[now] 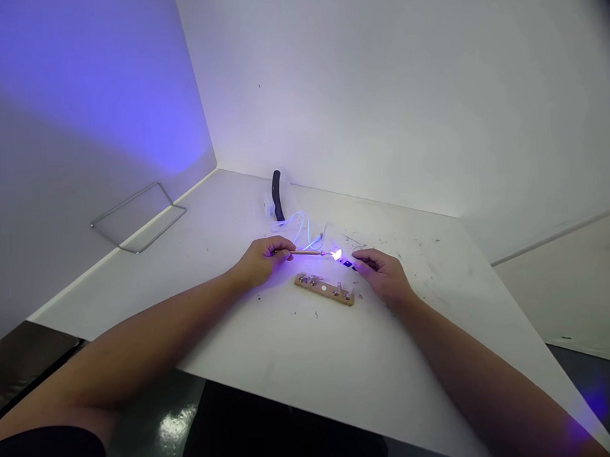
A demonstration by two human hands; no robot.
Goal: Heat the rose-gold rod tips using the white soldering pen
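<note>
My left hand (267,260) is closed around a thin tan rod (308,253) that points right and has a narrow metal tip. At this tip sits a small piece glowing bright violet-white (336,254); the glare hides its shape. My right hand (381,271) pinches a small dark strip with a pale mark (347,263), close to the glowing piece. I cannot make out whether the two touch. Just below both hands, a wooden bar (323,290) lies on the table, with clear pieces, metal screws and a white dot on its top.
Behind my left hand a black curved tube (277,196) stands beside a clear plastic piece (269,204). A thin pale cable (305,222) loops toward my hands. A bent metal wire frame (139,219) rests at the left wall. White walls border the white table (269,350); small dark crumbs dot its top.
</note>
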